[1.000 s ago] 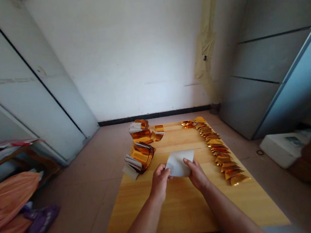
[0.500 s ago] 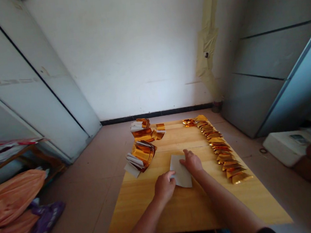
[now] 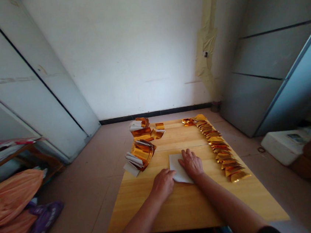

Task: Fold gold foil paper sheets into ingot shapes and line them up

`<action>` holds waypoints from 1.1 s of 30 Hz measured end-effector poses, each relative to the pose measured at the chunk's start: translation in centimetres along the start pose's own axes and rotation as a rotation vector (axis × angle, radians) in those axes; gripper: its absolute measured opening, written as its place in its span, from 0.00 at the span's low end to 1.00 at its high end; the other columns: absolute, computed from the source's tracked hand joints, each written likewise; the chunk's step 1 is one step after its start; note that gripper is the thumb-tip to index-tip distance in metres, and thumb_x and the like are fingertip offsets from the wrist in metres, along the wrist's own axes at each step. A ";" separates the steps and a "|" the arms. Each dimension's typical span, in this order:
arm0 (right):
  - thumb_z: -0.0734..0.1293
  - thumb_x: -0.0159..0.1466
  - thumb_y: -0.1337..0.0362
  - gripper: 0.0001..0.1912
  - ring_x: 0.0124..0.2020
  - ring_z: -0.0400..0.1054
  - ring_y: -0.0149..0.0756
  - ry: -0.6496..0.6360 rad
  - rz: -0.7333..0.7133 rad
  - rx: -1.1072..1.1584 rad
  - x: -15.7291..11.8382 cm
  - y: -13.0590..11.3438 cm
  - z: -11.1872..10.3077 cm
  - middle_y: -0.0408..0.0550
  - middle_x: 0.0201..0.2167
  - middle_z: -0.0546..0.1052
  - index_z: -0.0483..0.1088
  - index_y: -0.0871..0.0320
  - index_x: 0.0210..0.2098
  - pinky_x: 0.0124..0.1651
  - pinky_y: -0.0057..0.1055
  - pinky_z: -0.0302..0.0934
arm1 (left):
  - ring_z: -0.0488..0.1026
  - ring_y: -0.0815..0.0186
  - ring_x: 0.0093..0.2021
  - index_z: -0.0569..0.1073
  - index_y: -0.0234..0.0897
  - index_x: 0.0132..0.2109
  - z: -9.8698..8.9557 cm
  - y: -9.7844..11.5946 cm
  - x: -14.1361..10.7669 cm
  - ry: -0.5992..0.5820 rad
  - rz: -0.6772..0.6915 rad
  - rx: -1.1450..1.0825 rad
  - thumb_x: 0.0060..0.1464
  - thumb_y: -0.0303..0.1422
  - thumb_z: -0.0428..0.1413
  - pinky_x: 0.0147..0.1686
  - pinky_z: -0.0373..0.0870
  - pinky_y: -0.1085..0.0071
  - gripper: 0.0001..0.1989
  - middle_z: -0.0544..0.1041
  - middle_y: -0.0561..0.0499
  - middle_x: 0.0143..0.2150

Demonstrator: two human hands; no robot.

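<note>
A pale sheet of paper (image 3: 176,165) lies on the wooden board (image 3: 143,210) in front of me, its plain side up. My left hand (image 3: 164,182) has its curled fingers and thumb at the sheet's lower left edge, gripping it. Flat across the right part of the paper lies my right hand (image 3: 191,162), fingers stretched away from me and thumb out to the left. It covers the sheet's right edge. A loose stack of gold foil paper sheets (image 3: 142,152), some with pale backs showing, sits to the left of my hands.
Along the board's right side runs a row of folded gold paper pieces (image 3: 223,152). More foil sheets (image 3: 142,132) lie at the far left, and a crumpled foil piece (image 3: 188,122) at the far edge. A grey cabinet (image 3: 266,64) and a white box (image 3: 279,147) stand at right.
My right hand has lowered and flattened onto the right part of the paper, covering more of it. My left hand has shifted slightly, staying at the lower left edge.
</note>
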State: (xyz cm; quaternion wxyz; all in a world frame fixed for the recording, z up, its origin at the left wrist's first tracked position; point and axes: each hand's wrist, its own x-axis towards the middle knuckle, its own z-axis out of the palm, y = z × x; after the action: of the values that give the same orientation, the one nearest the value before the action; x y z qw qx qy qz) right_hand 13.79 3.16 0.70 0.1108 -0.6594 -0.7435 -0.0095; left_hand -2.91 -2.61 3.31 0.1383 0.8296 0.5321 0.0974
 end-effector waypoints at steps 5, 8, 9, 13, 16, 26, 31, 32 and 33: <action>0.58 0.65 0.67 0.09 0.42 0.62 0.39 0.019 -0.284 -0.015 0.4 0.3 0.2 0.51 0.39 0.71 0.69 0.56 0.36 0.41 0.31 0.55 | 0.66 0.60 0.46 0.77 0.42 0.40 0.3 -0.6 0.1 0.184 0.121 0.090 0.50 0.23 0.50 0.45 0.64 0.64 0.15 0.72 0.46 0.42; 0.59 0.65 0.67 0.09 0.40 0.62 0.37 0.003 -0.308 0.029 0.8 0.7 0.4 0.51 0.35 0.72 0.71 0.57 0.33 0.41 0.30 0.55 | 0.65 0.60 0.48 0.77 0.41 0.38 0.5 -1.1 0.6 0.196 0.228 0.011 0.50 0.25 0.52 0.49 0.61 0.63 0.11 0.73 0.47 0.46; 0.59 0.65 0.67 0.10 0.40 0.63 0.37 0.002 -0.297 0.062 0.9 0.8 0.5 0.51 0.35 0.73 0.71 0.57 0.32 0.41 0.29 0.55 | 0.66 0.61 0.47 0.76 0.41 0.37 0.6 -1.2 0.8 0.180 0.241 -0.025 0.51 0.26 0.52 0.49 0.61 0.64 0.10 0.74 0.47 0.45; 0.59 0.64 0.66 0.12 0.39 0.66 0.36 -0.036 -0.270 0.376 1.0 2.0 0.3 0.49 0.34 0.75 0.73 0.58 0.32 0.44 0.30 0.57 | 0.70 0.65 0.39 0.74 0.38 0.34 1.0 -1.3 2.2 0.156 0.079 -0.144 0.57 0.30 0.47 0.42 0.62 0.70 0.11 0.76 0.49 0.35; 0.57 0.64 0.57 0.17 0.37 0.68 0.36 -0.123 -0.188 0.830 0.9 3.6 -0.2 0.47 0.34 0.77 0.74 0.58 0.36 0.43 0.31 0.61 | 0.71 0.66 0.36 0.72 0.38 0.36 1.0 -1.1 3.3 0.180 -0.150 -0.154 0.59 0.32 0.44 0.37 0.62 0.73 0.13 0.76 0.49 0.33; 0.63 0.54 0.65 0.18 0.33 0.70 0.35 -0.070 0.033 0.813 0.6 3.4 0.5 0.48 0.36 0.78 0.71 0.59 0.45 0.39 0.30 0.63 | 0.74 0.63 0.41 0.67 0.42 0.52 1.4 -0.1 5.6 0.143 -0.345 -0.093 0.58 0.31 0.47 0.38 0.64 0.72 0.15 0.78 0.47 0.42; 0.61 0.57 0.70 0.17 0.38 0.71 0.35 0.037 0.021 0.480 0.7 1.5 1.5 0.49 0.36 0.78 0.70 0.59 0.45 0.43 0.28 0.60 | 0.75 0.62 0.42 0.61 0.43 0.59 1.8 0.1 5.8 0.123 -0.389 -0.035 0.58 0.34 0.49 0.39 0.66 0.71 0.22 0.78 0.46 0.43; 0.61 0.58 0.70 0.16 0.39 0.70 0.36 0.046 0.012 0.422 0.7 1.3 1.5 0.50 0.37 0.77 0.69 0.59 0.46 0.43 0.28 0.60 | 0.75 0.62 0.41 0.60 0.43 0.60 1.8 0.1 5.9 0.117 -0.397 -0.025 0.58 0.35 0.49 0.38 0.66 0.71 0.23 0.78 0.46 0.43; 0.60 0.58 0.70 0.16 0.39 0.70 0.36 0.048 0.006 0.377 0.7 1.2 1.4 0.51 0.38 0.77 0.69 0.59 0.46 0.44 0.28 0.59 | 0.75 0.62 0.41 0.59 0.43 0.60 1.8 0.0 5.9 0.117 -0.400 -0.017 0.58 0.35 0.49 0.38 0.66 0.71 0.23 0.78 0.46 0.43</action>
State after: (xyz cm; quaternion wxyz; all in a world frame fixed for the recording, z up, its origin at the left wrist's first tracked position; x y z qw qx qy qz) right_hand 14.69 4.22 -0.71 0.2502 -0.6287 -0.7273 0.1148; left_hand 0.14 2.50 1.67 0.1307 0.6993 0.6924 0.1203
